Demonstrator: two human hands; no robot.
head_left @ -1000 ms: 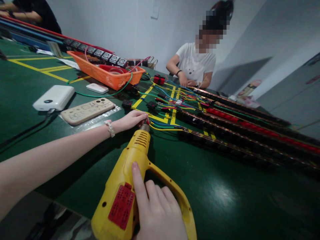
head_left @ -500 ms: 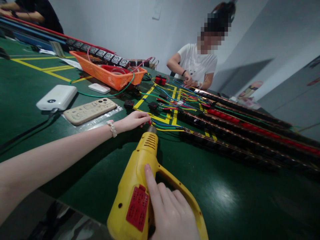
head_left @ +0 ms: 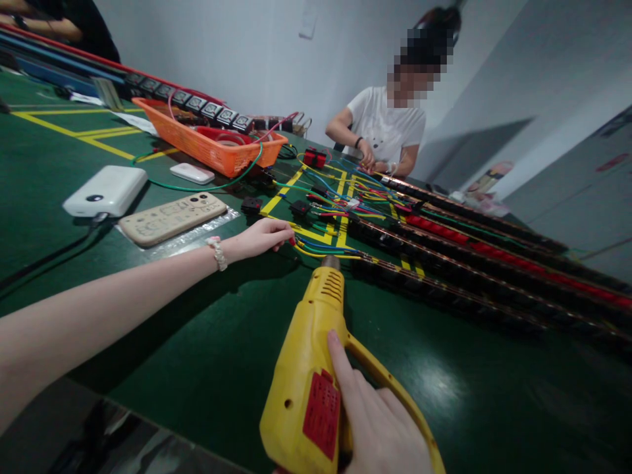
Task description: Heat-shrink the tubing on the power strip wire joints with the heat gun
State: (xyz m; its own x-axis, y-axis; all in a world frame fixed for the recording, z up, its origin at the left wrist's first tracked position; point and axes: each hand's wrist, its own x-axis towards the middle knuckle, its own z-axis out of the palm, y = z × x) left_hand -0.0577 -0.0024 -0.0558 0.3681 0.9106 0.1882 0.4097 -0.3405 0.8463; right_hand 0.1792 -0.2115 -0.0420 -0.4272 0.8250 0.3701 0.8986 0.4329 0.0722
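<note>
A yellow heat gun (head_left: 303,355) with a red label is in my right hand (head_left: 382,421). My fingers wrap its handle, and the index finger lies along its body. The metal nozzle points away from me, just below a bundle of blue, green and yellow wires (head_left: 330,250). My left hand (head_left: 269,237) is closed in a pinch at the left end of that bundle, where a small red piece shows at the fingertips. To the right, the wires run into the nearest long dark strip (head_left: 424,280) with coppery edges.
Several more long strips, one of them red (head_left: 469,240), extend to the right. Black connectors (head_left: 300,209) lie beyond my left hand. At left are a phone (head_left: 172,217), a white power bank (head_left: 106,191) and an orange basket (head_left: 207,141). A co-worker (head_left: 380,125) sits across the table.
The heat gun has moved to the right with my right hand, so its nozzle has shifted from near my left fingertips to farther along the wires. My left hand keeps its pinch.
</note>
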